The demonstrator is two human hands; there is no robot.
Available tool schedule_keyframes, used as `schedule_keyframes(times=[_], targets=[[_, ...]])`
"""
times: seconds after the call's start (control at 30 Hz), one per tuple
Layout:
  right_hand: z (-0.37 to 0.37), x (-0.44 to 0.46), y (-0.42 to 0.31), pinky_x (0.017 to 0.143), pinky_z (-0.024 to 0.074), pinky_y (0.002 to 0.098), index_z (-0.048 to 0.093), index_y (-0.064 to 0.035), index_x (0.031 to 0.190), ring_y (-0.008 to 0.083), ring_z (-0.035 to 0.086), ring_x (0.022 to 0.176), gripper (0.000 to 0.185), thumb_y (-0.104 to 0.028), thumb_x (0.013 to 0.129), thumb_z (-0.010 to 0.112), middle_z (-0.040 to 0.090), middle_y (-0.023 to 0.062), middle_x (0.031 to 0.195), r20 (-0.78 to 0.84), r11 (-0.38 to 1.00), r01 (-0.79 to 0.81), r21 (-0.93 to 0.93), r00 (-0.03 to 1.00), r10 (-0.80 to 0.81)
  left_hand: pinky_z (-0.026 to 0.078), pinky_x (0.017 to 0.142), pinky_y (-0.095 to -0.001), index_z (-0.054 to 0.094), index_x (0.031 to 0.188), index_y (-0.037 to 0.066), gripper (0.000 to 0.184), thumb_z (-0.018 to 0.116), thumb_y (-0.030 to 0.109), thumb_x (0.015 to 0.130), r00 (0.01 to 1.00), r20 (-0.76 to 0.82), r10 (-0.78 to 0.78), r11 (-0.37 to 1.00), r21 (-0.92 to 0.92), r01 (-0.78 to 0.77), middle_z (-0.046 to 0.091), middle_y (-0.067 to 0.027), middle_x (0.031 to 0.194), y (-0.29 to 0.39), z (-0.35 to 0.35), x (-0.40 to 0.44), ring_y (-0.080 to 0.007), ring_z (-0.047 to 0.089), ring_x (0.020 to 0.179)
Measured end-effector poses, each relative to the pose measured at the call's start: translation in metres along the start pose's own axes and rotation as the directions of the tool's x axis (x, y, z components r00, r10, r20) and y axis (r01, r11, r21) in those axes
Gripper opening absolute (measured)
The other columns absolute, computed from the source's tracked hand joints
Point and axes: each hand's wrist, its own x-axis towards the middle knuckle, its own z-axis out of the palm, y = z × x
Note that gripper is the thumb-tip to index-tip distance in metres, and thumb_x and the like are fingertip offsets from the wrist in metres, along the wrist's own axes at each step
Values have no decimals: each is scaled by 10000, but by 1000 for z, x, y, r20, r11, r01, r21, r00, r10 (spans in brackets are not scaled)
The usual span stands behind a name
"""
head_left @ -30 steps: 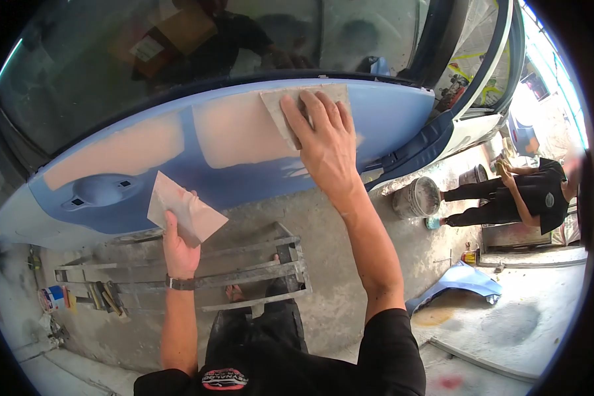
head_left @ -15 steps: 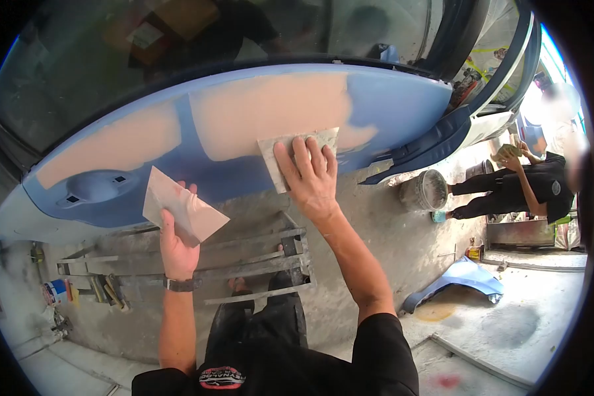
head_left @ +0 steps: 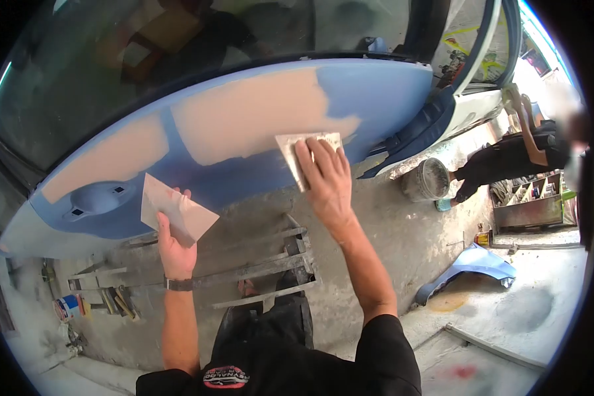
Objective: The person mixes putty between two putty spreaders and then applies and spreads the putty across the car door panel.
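Note:
A blue car door panel (head_left: pixel 376 92) spans the upper view, with a large peach filler patch (head_left: pixel 244 119) and a smaller filler patch (head_left: pixel 105 155) above the handle recess. My right hand (head_left: pixel 329 188) grips a thin, pale, stained putty spreader (head_left: pixel 290 148), its fingers spread over the face. The spreader overlaps the large patch's lower right edge; whether it touches the panel I cannot tell. Below the smaller patch, my left hand (head_left: pixel 177 254) holds a flat, pale square plate (head_left: pixel 188 214), thumb in front and fingers partly hidden behind. A pinkish smear shows on the plate.
A low metal rack (head_left: pixel 244 274) stands by my legs, with tools (head_left: pixel 119 302) to its left. At right are a dirty bucket (head_left: pixel 428 179), a co-worker in dark clothes (head_left: pixel 515 155) and a loose blue fender (head_left: pixel 468 270) on the floor.
My right hand has moved the spreader rightward and tilted it more. My left hand and plate are nearly unmoved. The co-worker's arms are raised, and the view has shifted slightly.

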Motion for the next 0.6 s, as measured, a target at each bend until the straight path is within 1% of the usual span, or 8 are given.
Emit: schedule_keyframes(times=[0.07, 0.1, 0.2, 0.23, 0.33, 0.43, 0.53, 0.6], targets=[[-18, 24, 20, 1030, 446, 540, 635, -82, 1360, 340, 589, 1230, 485, -106, 877, 667, 596, 141, 1344, -4, 999, 44, -4, 999, -44, 367, 1216, -493, 346, 1601, 101, 623, 498, 439, 1101, 1000, -1, -3, 1000, -29, 3, 437, -113, 1592, -2, 0, 1, -321, 354, 1527], [-24, 38, 26, 1043, 446, 541, 639, -103, 1361, 331, 590, 1235, 503, -111, 860, 681, 599, 131, 1335, -15, 998, 55, -22, 998, -55, 368, 1217, -486, 350, 1599, 98, 622, 503, 437, 1099, 1000, -3, -5, 999, -44, 5, 447, -110, 1584, -2, -1, 2, -321, 358, 1525], [-39, 69, 45, 1052, 445, 545, 644, -122, 1359, 324, 585, 1247, 523, -104, 839, 694, 604, 122, 1317, -37, 990, 113, -84, 992, -117, 372, 1220, -471, 357, 1595, 98, 622, 518, 431, 1095, 1000, -2, -13, 998, -62, 13, 465, -97, 1569, -2, -6, 2, -320, 368, 1519], [-41, 77, 47, 1054, 447, 543, 644, -125, 1358, 319, 587, 1244, 533, -95, 829, 697, 609, 118, 1296, -43, 986, 120, -113, 991, -126, 373, 1220, -467, 358, 1594, 99, 623, 523, 430, 1093, 1000, 0, -19, 998, -64, 19, 469, -93, 1566, -3, -6, 2, -319, 371, 1517], [-45, 91, 51, 1102, 446, 538, 659, -156, 1356, 313, 603, 1271, 537, -13, 838, 643, 627, 110, 1326, -18, 988, 112, -109, 993, -115, 373, 1220, -472, 364, 1592, 103, 624, 532, 432, 1089, 1000, 3, -25, 998, -65, 25, 471, -83, 1565, -2, -5, 2, -316, 370, 1518], [-43, 99, 53, 1101, 444, 527, 652, -162, 1365, 312, 602, 1269, 554, -1, 835, 642, 630, 112, 1314, -32, 987, 127, -97, 991, -131, 373, 1221, -474, 372, 1590, 106, 625, 541, 433, 1085, 1000, 12, -16, 999, -34, 16, 470, -81, 1566, -2, -6, 2, -314, 371, 1517], [-40, 103, 56, 1083, 452, 518, 651, -163, 1368, 314, 605, 1257, 573, 5, 820, 657, 632, 118, 1310, -35, 984, 140, -113, 989, -144, 378, 1216, -475, 381, 1587, 106, 613, 535, 428, 1089, 1000, -11, -17, 998, -64, 17, 469, -84, 1565, -2, -4, 2, -314, 378, 1512], [-37, 105, 57, 1070, 458, 507, 653, -160, 1364, 315, 609, 1246, 584, 5, 804, 676, 633, 120, 1308, -35, 985, 142, -100, 989, -146, 381, 1208, -481, 381, 1588, 107, 616, 533, 435, 1088, 1000, -8, -10, 999, -42, 10, 461, -86, 1573, -3, -4, 2, -318, 373, 1515]])
